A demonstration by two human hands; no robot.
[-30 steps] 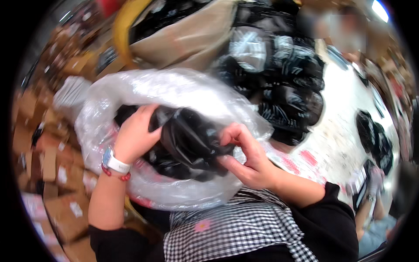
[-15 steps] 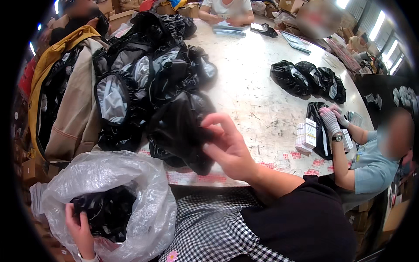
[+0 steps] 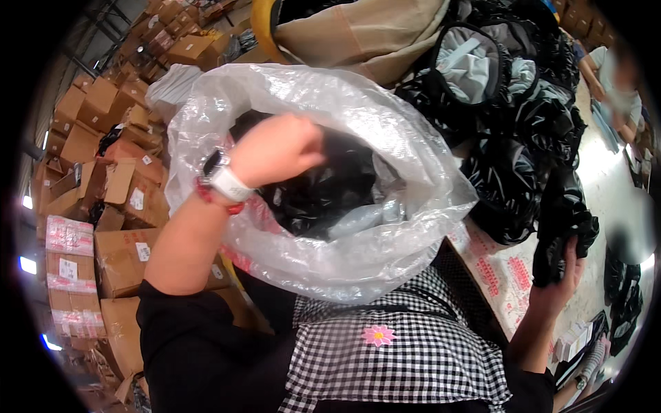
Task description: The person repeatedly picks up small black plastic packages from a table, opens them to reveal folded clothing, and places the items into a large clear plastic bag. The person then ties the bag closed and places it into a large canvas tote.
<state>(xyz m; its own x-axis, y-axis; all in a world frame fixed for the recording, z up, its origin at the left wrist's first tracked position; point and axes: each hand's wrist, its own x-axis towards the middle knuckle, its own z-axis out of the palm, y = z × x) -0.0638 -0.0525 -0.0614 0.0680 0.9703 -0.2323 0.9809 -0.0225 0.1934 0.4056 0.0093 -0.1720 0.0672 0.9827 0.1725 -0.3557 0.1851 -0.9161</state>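
My left hand [image 3: 281, 148] is over the mouth of a clear plastic bag [image 3: 406, 148]. Its fingers are curled in and slightly blurred, and whatever they may grip is hidden. Beneath it, shiny black fabric pieces [image 3: 323, 186] fill the bag. At the table's edge my right hand [image 3: 570, 272] is closed around a bunched black fabric piece [image 3: 554, 234]. Just beyond lies a heap of similar black pieces [image 3: 506, 179], some turned to show a pale grey lining [image 3: 468, 65].
A beige and yellow sack [image 3: 365, 34] stands behind the bag. Cardboard boxes [image 3: 127, 261] pile up at left. The worn white table [image 3: 492, 275] runs along the right, where a co-worker's gloved hand [image 3: 595, 354] and another person [image 3: 613, 86] show.
My view has swung left toward the bag. My left hand has risen from the bag's rim to over its opening. My right hand still holds a black fabric piece, now bunched.
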